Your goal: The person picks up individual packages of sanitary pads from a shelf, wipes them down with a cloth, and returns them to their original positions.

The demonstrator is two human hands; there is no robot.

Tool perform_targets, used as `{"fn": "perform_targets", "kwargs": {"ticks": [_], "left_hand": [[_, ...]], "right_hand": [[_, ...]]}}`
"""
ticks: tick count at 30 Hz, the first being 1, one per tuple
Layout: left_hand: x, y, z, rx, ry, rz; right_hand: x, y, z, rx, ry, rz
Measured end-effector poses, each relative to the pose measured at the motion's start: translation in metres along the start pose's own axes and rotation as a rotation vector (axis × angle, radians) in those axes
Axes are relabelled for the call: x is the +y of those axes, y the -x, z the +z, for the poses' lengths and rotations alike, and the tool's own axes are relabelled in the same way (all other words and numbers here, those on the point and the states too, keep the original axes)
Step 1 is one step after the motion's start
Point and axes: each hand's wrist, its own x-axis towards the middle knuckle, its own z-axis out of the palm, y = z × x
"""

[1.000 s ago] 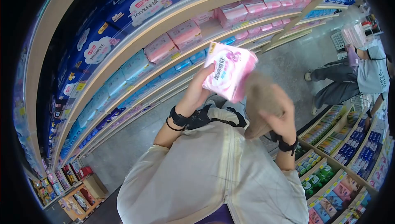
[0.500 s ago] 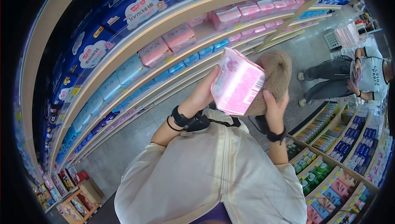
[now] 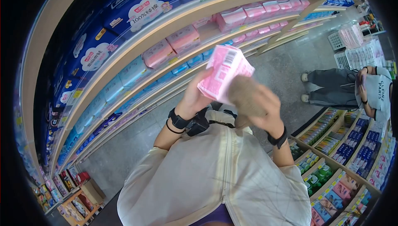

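Observation:
A pink-and-white pack of sanitary pads (image 3: 222, 72) is tilted in front of my chest, a barcode on its end. My left hand (image 3: 194, 95) grips it from the side, thumb and fingers round its lower left part. In my right hand (image 3: 266, 107) is a brown fuzzy cloth (image 3: 246, 97), bunched up and partly blurred. The cloth presses against the pack's lower right side and covers part of it. Some right-hand fingers lie along the cloth's outer side.
A curved-looking shelf (image 3: 174, 22) along the left holds blue packs (image 3: 139, 8) and rows of pink packs (image 3: 182, 39). At right, a lower display (image 3: 327, 159) bears small boxes and bottles. Another person (image 3: 340, 85) stands on the grey floor near white baskets (image 3: 336, 41).
The pack has turned so its barcode end faces up, and has shifted slightly left. My right hand has swung over the cloth, which now folds against the pack, lower than before.

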Motion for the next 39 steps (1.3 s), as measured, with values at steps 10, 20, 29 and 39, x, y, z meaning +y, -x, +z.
{"fn": "perform_targets", "kwargs": {"ticks": [10,20,29,39], "left_hand": [[0.009,0.002,-0.001,-0.212,0.005,0.011],[-0.005,0.005,0.002,-0.187,-0.317,-0.041],[0.006,0.001,-0.002,-0.07,-0.358,-0.058],[-0.003,-0.002,-0.019,-0.288,0.112,-0.175]], "right_hand": [[-0.003,0.009,0.033,0.35,-0.005,0.127],[0.013,-0.012,0.013,0.777,-0.499,0.636],[0.001,0.017,0.034,0.366,-0.189,0.159],[0.012,0.0,0.006,0.627,-0.176,0.535]]}}
